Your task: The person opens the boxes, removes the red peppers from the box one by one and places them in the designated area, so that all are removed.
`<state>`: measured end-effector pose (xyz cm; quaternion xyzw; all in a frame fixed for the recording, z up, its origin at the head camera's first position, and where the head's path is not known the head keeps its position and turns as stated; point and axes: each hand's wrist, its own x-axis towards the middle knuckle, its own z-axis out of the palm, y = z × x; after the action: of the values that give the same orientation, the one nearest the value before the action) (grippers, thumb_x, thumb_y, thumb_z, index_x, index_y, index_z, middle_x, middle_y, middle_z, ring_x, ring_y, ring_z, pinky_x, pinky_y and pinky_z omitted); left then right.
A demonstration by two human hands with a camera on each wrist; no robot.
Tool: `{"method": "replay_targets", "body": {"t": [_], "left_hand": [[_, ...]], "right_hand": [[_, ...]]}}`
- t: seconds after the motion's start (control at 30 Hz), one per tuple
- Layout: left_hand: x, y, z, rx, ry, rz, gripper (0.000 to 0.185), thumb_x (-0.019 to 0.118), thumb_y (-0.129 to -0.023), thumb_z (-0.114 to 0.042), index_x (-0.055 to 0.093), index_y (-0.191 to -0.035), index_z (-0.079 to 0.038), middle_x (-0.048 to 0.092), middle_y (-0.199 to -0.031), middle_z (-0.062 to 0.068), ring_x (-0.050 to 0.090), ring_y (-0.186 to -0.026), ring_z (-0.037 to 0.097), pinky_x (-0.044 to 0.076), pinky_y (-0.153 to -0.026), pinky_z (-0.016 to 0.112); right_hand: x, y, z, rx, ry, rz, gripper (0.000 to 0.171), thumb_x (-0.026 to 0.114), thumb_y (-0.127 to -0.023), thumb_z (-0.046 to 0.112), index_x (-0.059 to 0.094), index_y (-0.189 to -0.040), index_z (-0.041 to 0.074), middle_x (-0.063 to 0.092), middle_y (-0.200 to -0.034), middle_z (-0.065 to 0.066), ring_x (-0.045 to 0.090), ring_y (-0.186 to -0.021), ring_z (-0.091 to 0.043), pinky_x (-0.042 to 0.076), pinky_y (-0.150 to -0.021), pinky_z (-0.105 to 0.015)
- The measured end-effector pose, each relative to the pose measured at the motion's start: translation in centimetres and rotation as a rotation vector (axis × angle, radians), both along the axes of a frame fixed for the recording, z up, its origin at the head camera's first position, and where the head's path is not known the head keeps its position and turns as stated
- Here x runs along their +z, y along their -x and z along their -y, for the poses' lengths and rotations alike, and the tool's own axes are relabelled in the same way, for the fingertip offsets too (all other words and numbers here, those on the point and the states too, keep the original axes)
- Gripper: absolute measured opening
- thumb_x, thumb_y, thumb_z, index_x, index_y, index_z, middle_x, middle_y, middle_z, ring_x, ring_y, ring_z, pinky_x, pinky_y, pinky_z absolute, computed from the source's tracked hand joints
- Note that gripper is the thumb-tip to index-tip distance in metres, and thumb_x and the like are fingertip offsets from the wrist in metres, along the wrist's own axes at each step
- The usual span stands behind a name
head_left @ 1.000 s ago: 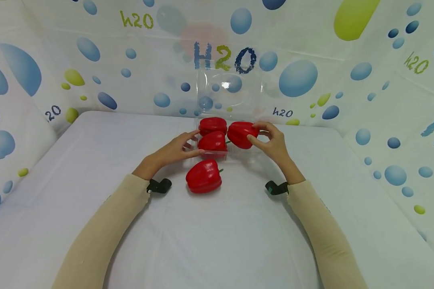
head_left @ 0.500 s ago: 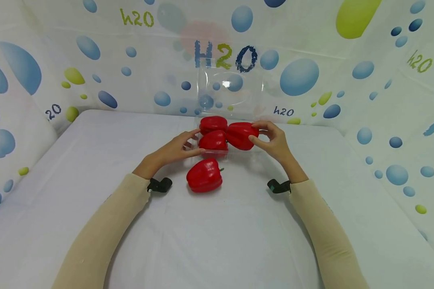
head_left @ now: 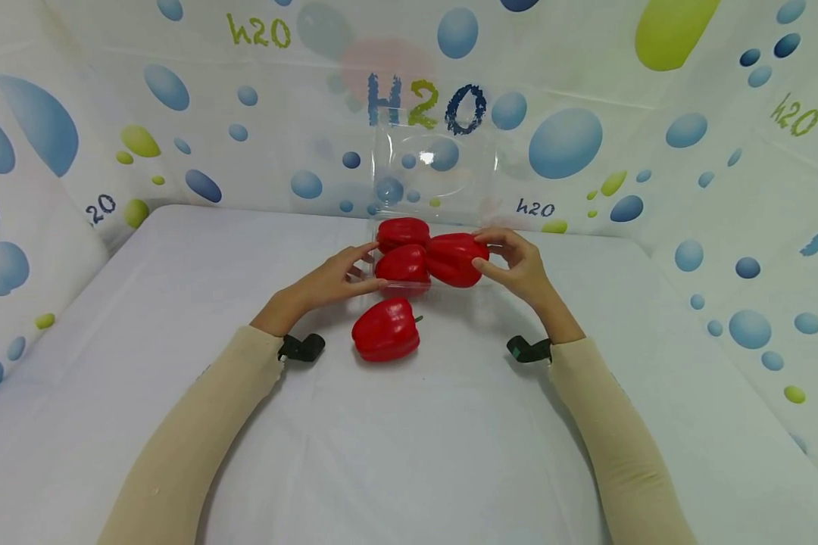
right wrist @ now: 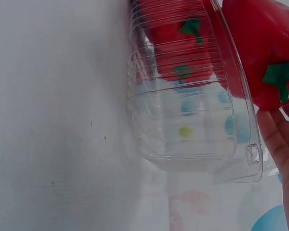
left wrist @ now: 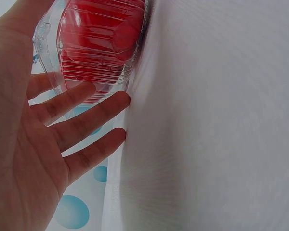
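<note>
My right hand (head_left: 523, 272) holds a red bell pepper (head_left: 455, 260) by its stem end, between thumb and fingers. In the right wrist view this pepper's green stem (right wrist: 279, 79) faces the hand, above the rim of a clear plastic clamshell container (right wrist: 183, 144). Two more red bell peppers, one behind (head_left: 402, 232) and one in front (head_left: 401, 265), lie in the container's left half. At the container's left side is my left hand (head_left: 323, 284), its fingers spread and fairly straight, with the thumb along the front corner. Nothing is gripped in its palm.
Another red bell pepper (head_left: 385, 330) lies on the white tablecloth (head_left: 409, 446) just in front of the container. The clear lid (head_left: 473, 178) stands raised at the back, before a white curtain (head_left: 245, 174) printed with blue and green drops.
The pepper in my right hand has tipped and shifted slightly down, closer against the peppers in the container. My left hand keeps its place at the container's side.
</note>
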<state>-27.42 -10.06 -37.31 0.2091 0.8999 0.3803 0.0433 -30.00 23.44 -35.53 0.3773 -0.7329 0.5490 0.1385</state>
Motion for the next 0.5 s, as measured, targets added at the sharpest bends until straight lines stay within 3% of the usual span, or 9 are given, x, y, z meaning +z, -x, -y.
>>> {"method": "replay_targets", "body": {"t": [0.5], "left_hand": [[0.01, -0.03, -0.06, 0.004, 0.005, -0.007, 0.087, 0.071, -0.086, -0.037, 0.023, -0.155, -0.014, 0.044, -0.141, 0.015, 0.051, -0.123, 0.033, 0.053, -0.093, 0.046]], "right_hand": [[0.00, 0.08, -0.42, 0.047, 0.000, 0.027, 0.041, 0.069, -0.080, -0.011, 0.058, -0.119, -0.011, 0.057, -0.126, -0.025, 0.057, -0.113, -0.021, 0.052, -0.092, -0.024]]}}
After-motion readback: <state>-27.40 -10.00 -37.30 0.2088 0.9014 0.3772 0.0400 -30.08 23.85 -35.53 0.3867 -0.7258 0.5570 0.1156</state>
